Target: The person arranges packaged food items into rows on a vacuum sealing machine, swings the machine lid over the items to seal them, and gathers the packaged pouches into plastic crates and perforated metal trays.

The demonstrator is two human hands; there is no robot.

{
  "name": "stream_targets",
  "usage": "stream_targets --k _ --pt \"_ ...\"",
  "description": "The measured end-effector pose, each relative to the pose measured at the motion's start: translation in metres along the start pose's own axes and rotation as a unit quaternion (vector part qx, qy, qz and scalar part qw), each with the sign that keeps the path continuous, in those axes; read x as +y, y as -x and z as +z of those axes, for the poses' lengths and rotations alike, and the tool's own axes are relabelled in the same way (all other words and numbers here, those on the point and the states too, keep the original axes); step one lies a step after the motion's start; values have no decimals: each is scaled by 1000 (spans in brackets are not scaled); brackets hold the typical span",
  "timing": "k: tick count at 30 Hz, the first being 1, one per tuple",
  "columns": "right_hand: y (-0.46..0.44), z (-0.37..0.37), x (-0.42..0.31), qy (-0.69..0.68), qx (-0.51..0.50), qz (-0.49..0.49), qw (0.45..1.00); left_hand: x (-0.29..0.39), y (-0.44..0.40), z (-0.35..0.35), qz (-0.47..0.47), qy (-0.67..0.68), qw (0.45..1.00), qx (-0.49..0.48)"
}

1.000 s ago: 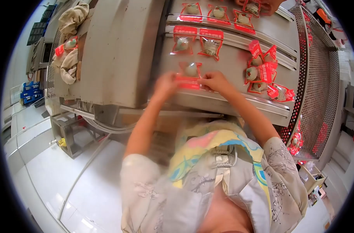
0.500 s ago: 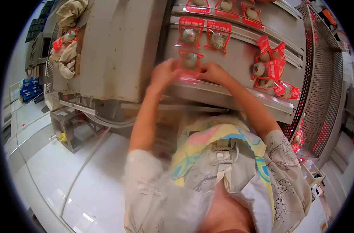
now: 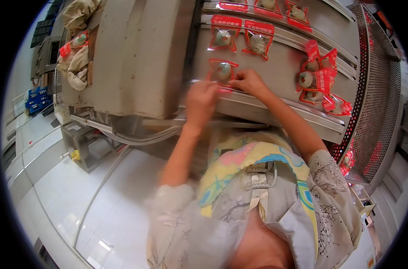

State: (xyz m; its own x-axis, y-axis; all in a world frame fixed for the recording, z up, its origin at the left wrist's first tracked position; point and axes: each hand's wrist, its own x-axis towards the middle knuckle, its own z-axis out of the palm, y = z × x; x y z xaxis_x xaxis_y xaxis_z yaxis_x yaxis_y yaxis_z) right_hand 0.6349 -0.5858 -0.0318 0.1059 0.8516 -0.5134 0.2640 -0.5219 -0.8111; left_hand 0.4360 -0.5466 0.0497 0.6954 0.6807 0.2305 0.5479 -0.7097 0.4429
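Observation:
A clear, red-edged egg packet lies on the metal surface just in front of me, a pale egg inside it. My right hand pinches the lower right corner of this packet. By its lower left edge is my left hand, smeared by motion; whether its fingers grip the packet is unclear. Farther back, two red-topped egg packets lie side by side along a metal rail. To the right, several egg packets are heaped together.
A metal bar runs along the near edge. Right of the surface stands a perforated metal basket. A broad metal cover rises at left; beyond it a single packet rests on crumpled cloth. More packets line the back.
My left hand has moved right and toward me, along the packet's lower edge. My right hand keeps its pinch on the corner. The whole view has shifted slightly.

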Motion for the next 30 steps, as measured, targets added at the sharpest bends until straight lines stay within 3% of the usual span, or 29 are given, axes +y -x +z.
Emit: stream_targets --k 3,7,10,12,14,16,17,18,21,22,25,27,30 --pt "-1 1 -4 -11 -5 3 1000 -9 10 6 -46 -6 998 -35" --pt "4 13 -9 2 42 -26 999 -1 13 -1 -75 -1 997 -1" --pt "16 3 -25 8 13 17 1000 9 6 -6 -68 -23 997 13" --pt "37 -15 -26 58 97 -79 990 29 -8 -4 -53 -11 998 34" --pt "73 -51 -24 111 195 -128 966 20 -6 6 -4 13 1000 -7" --pt "108 -107 -21 307 357 -175 865 16 -3 8 8 24 999 -26" --pt "124 -131 -15 275 399 -135 864 13 -2 7 2 29 999 -30" --pt "136 -150 -9 353 458 -134 805 15 -2 8 -8 32 999 -33" --pt "152 -176 13 417 420 -87 801 37 -15 -1 -5 86 995 -50" --pt "149 -177 14 420 429 -117 791 42 -16 8 3 134 991 -33" --pt "145 -171 7 368 408 -163 819 81 -34 44 -65 304 949 -46" --pt "145 -158 -4 367 374 -231 819 97 -43 81 -201 459 856 -128" --pt "154 -129 -12 368 309 -287 829 112 -76 88 -362 542 721 -235"
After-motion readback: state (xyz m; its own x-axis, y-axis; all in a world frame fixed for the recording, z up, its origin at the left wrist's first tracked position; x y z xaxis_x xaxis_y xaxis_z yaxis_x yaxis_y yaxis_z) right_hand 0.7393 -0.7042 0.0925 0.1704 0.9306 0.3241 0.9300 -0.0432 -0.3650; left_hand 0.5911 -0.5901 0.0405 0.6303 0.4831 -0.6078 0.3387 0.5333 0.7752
